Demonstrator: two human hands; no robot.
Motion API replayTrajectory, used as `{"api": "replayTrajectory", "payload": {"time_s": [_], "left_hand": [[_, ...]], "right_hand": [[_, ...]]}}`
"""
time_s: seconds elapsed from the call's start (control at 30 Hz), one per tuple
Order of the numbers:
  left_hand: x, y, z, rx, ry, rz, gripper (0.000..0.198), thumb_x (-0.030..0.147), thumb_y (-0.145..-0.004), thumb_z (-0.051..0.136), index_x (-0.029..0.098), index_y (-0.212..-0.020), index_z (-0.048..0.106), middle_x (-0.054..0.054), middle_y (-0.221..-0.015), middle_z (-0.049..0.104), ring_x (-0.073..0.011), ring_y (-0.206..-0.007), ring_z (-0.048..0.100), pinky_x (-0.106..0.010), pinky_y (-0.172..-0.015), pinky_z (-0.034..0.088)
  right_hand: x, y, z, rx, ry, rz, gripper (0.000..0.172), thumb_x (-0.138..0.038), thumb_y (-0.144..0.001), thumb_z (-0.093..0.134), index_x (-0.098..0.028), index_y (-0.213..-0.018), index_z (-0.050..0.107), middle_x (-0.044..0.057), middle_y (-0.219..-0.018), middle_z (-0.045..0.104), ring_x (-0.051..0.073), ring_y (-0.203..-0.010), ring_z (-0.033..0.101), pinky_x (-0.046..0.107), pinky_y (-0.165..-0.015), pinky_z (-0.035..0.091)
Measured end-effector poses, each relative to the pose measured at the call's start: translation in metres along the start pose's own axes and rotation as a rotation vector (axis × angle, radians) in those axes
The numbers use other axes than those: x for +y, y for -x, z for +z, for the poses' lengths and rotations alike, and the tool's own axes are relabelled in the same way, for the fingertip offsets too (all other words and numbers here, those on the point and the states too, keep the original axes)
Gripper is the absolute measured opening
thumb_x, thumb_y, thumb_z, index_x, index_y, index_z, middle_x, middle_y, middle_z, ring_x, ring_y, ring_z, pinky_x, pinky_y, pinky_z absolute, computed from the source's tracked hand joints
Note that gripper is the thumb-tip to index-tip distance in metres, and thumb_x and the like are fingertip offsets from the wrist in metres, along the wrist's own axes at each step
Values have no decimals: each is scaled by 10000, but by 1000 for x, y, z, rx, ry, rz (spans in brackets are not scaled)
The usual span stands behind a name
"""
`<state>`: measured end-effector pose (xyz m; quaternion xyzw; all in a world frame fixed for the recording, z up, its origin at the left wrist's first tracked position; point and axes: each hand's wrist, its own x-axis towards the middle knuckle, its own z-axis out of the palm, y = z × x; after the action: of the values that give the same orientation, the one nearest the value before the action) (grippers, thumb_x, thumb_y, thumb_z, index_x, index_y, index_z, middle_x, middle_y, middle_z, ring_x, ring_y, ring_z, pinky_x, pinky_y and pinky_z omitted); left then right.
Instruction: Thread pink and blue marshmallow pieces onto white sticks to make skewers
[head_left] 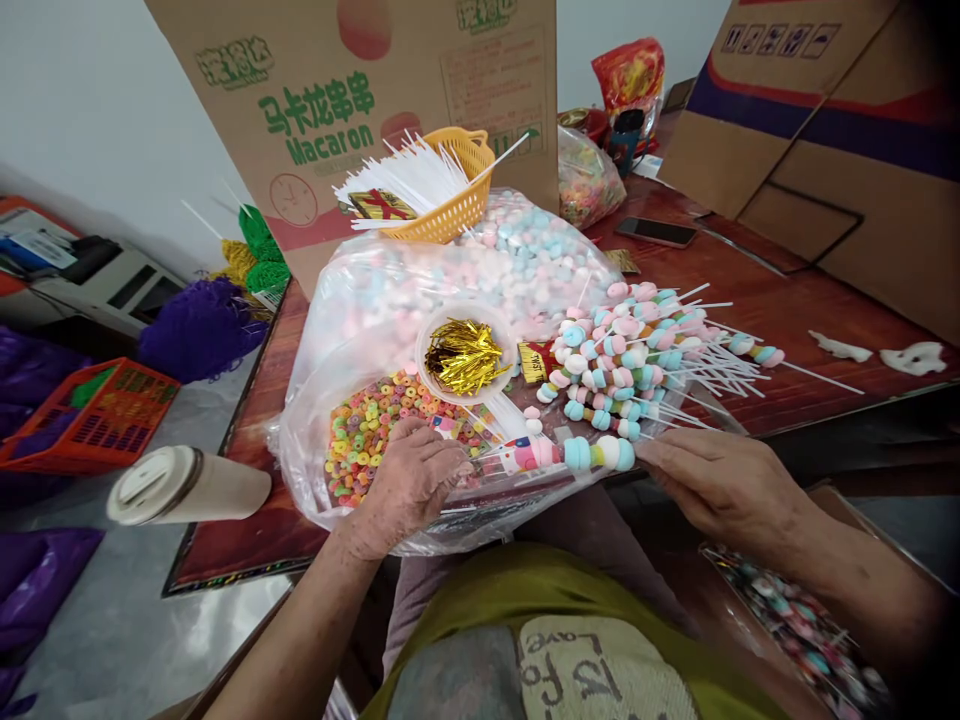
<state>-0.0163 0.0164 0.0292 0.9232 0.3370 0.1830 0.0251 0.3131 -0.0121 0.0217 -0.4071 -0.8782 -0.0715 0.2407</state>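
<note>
My right hand (pixel 720 485) is closed on the stick end of a marshmallow skewer (pixel 600 453) with blue, yellow and white pieces. The skewer points left, toward a clear printed plastic sleeve (pixel 517 456) with pink and white patterns. My left hand (pixel 416 475) is closed on the sleeve's left end, over a bag of fruit cereal rings (pixel 367 420). The skewer's far tip meets the sleeve's right end; how far it goes in, I cannot tell. A round tub of gold twist ties (pixel 466 352) sits just above the sleeve. Finished-looking skewers (pixel 622 340) lie piled beyond my right hand.
A large bag of pastel marshmallows (pixel 525 250) lies behind the tub, bearing a yellow basket (pixel 450 215) of white sticks. Cardboard boxes (pixel 405 90) stand behind. A lidded cup (pixel 187 485) is at the left, a phone (pixel 656 232) at the back right.
</note>
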Motion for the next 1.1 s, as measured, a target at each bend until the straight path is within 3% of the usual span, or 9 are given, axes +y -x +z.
{"api": "replayTrajectory", "payload": {"time_s": [0.2,0.4,0.5,0.73,0.97,1.1], "left_hand": [[-1,1,-1,2,65,7,214,232,-901,413,189,-827,609,-34,-840,706,-165,-739,581,-398,-842,332],[0,1,-3,0,165,-102,278,225,-925,352,184,-770,579,-26,-764,678,-150,-724,568,-379,-871,352],[-1,2,-3,-24,155,-46,245,223,-916,371,189,-796,582,-20,-778,689,-147,-714,583,-387,-895,343],[-2,5,-1,46,112,-14,222,234,-902,387,189,-847,597,-35,-811,702,-157,-731,598,-398,-900,357],[1,4,-2,68,153,-24,227,199,-909,381,190,-817,589,-21,-794,690,-148,-734,590,-386,-893,363],[0,4,-1,21,111,-43,208,203,-898,397,185,-816,587,-21,-785,688,-149,-721,586,-390,-892,357]], "right_hand": [[2,4,3,95,92,-28,122,-144,-861,505,-155,-902,620,83,-847,669,144,-765,598,253,-694,458],[-1,14,10,30,96,-101,268,-42,-826,436,-190,-918,639,40,-755,656,136,-661,559,284,-626,421],[3,16,6,57,77,-117,242,-45,-811,474,-180,-941,627,52,-781,661,155,-693,578,292,-647,441],[8,16,0,236,38,119,186,-116,-815,574,-176,-990,592,79,-850,663,160,-772,628,251,-718,489],[-11,18,13,176,47,36,136,-128,-830,540,-157,-942,611,57,-826,665,152,-758,607,262,-708,472],[-11,23,13,115,14,-14,213,-102,-841,480,-181,-978,623,35,-802,655,140,-715,576,272,-669,435]]}}
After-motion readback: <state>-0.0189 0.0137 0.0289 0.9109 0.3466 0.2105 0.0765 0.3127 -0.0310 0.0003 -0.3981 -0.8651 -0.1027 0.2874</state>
